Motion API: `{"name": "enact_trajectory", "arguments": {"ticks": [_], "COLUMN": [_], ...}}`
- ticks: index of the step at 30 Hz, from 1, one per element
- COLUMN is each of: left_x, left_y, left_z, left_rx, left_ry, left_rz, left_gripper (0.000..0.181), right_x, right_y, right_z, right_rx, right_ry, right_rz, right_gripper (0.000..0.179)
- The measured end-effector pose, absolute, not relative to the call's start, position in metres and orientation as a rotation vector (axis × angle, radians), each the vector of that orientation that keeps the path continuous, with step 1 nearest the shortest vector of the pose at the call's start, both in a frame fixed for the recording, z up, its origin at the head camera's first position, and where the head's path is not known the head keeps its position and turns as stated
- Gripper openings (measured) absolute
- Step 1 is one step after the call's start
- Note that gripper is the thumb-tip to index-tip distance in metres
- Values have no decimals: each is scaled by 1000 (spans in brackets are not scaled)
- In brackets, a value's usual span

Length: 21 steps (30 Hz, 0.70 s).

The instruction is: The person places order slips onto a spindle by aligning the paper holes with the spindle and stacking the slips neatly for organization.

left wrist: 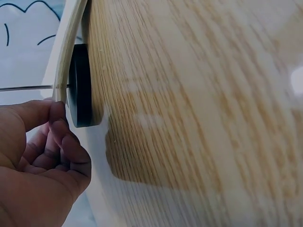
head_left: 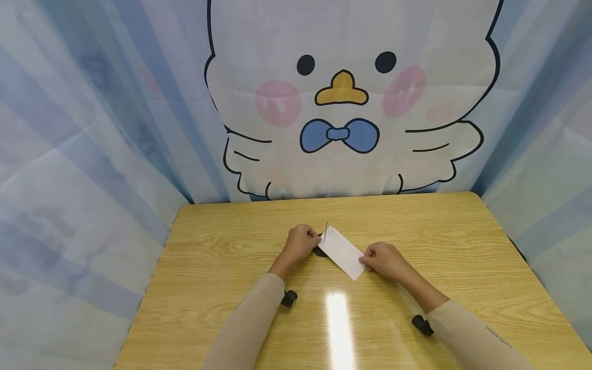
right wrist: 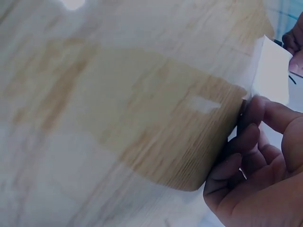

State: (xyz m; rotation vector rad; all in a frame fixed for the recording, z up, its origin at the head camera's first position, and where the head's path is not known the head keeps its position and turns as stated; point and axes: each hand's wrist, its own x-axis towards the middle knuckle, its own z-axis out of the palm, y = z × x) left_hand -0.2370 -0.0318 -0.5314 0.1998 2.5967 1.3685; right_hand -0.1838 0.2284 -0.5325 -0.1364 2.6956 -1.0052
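A white slip of paper (head_left: pixel 342 253) is stretched slantwise between both hands. My left hand (head_left: pixel 299 242) pinches its far left end between thumb and fingers. At the near right end, my right hand (head_left: pixel 385 259) pinches the edge, and the right wrist view shows that grip on the paper (right wrist: pixel 273 66) too. A thin metal spike (head_left: pixel 326 231) stands up at the left end. In the left wrist view the spike (left wrist: pixel 23 88) runs through the paper close above its round black base (left wrist: pixel 83 85). Most of the base is hidden under the paper in the head view.
A glossy wood-grain table (head_left: pixel 222 313) lies under the hands. Black wrist devices (head_left: pixel 289 298) show beside both sleeves. Behind the table's far edge hangs a curtain (head_left: pixel 339 169) with a cartoon bird, and pale blue curtains (head_left: pixel 69 180) flank the sides.
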Motion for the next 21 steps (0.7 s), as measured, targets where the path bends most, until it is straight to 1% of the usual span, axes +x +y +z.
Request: {"name": "enact_trajectory", "arguments": {"ticks": [12,21], "left_x": [-238,-235], "left_y": [-27,-29], "left_z": [-535,-533], "left_rx": [186,181], "left_ry": [2614,2608], "left_rz": [1359,1368], "left_gripper": [17,18], "right_x": [-181,-179], "right_y": [230,229], "right_z": [-534,-537], "right_rx": [-153,-121], "right_ry": [2744,2743], "right_rz": [-892,-917], "right_gripper": [30,28]}}
